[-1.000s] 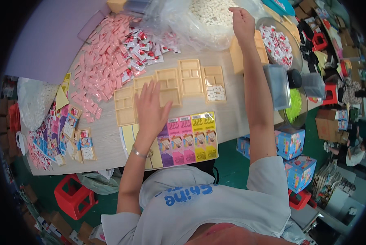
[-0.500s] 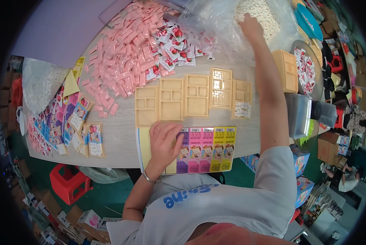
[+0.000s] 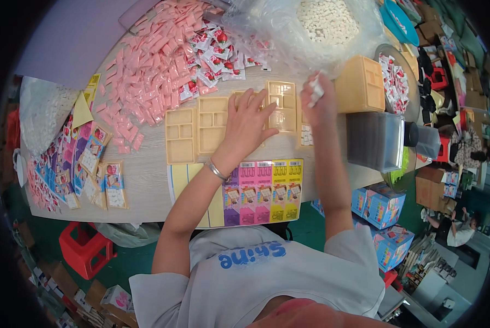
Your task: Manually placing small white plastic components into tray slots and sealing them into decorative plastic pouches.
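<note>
Several beige plastic trays with compartments stand in a row on the table, such as the leftmost tray (image 3: 180,150). My left hand (image 3: 247,121) lies spread over the middle of the row, fingers apart, hiding much of one tray. Beside its fingertips is a tray (image 3: 282,109) with a glossy surface. My right hand (image 3: 322,101) is closed on small white pieces (image 3: 315,92) above the rightmost tray (image 3: 305,135). That tray has white pieces in its near compartment and is partly covered by my right hand and forearm.
Pink sachets (image 3: 146,65) and strawberry-print sachets (image 3: 218,52) are heaped at the back. An open plastic bag (image 3: 277,33) holds many white pieces. Stacked trays (image 3: 360,85) and a clear bin (image 3: 373,141) stand on the right. Printed card sheets (image 3: 264,191) lie at the near edge.
My right hand has come back from the bag of white pieces toward the rightmost tray, now gripping some. My left hand has moved from the card sheets up onto the trays.
</note>
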